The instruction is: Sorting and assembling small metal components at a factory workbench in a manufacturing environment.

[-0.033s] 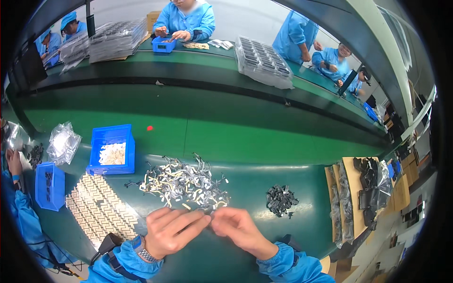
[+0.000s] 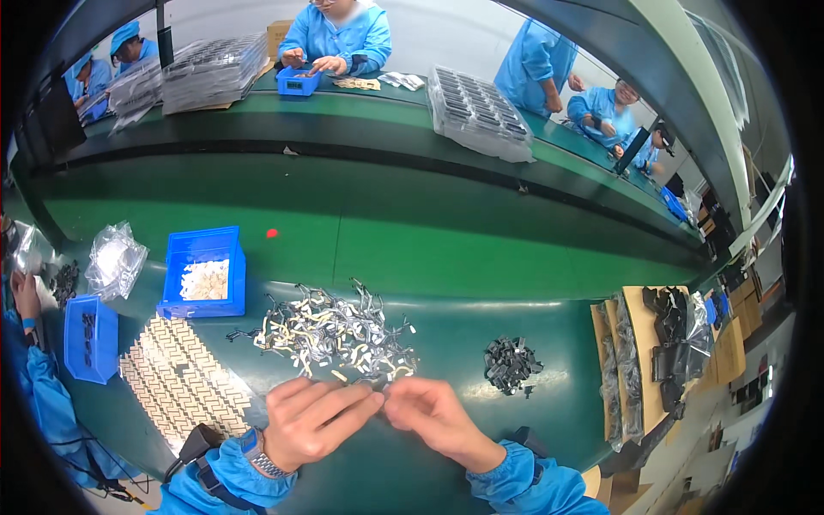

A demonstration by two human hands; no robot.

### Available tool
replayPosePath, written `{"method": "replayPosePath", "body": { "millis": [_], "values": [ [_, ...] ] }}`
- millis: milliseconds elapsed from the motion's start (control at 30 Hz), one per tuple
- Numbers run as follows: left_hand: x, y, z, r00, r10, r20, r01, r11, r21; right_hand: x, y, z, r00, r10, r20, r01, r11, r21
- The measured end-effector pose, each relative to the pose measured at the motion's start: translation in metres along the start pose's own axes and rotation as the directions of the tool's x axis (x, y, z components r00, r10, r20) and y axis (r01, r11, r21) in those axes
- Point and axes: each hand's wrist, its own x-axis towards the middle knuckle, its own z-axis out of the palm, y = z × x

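Both hands meet at the near edge of the green bench (image 2: 481,326), fingertips together over a small dark clip (image 2: 378,388) pinched between them; the left hand (image 2: 316,421) has its fingers stretched toward the right, and the right hand (image 2: 435,419) closes thumb and forefinger on the same piece, though how much of the clip each grips is too small to tell. Just beyond the fingertips lies a loose pile (image 2: 336,333) of grey metal clips mixed with pale strips, touching the spot where the hands work. To the right, well apart, sits a small heap of black parts (image 2: 511,364). Left of the pile stands a blue bin (image 2: 204,273) with pale pieces inside, and near it a sheet (image 2: 178,381) of pale labels in a herringbone layout. A second, smaller blue bin (image 2: 88,338) is at the far left, with a clear bag (image 2: 114,259) behind it. Across the bench, people in blue coats work beside stacked trays (image 2: 479,112)
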Motion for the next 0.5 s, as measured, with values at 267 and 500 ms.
{"method": "replayPosePath", "body": {
  "millis": [267,500],
  "values": [
    [0.002,0.007,-0.001,0.739,-0.595,0.316,0.666,0.575,-0.476,0.002,-0.011,-0.006,0.930,-0.366,-0.019,0.276,0.734,-0.621],
    [-0.011,0.005,0.009,0.627,-0.522,0.578,0.740,0.168,-0.651,0.012,-0.015,-0.010,0.671,-0.669,0.319,0.578,0.202,-0.791]
  ]
}}
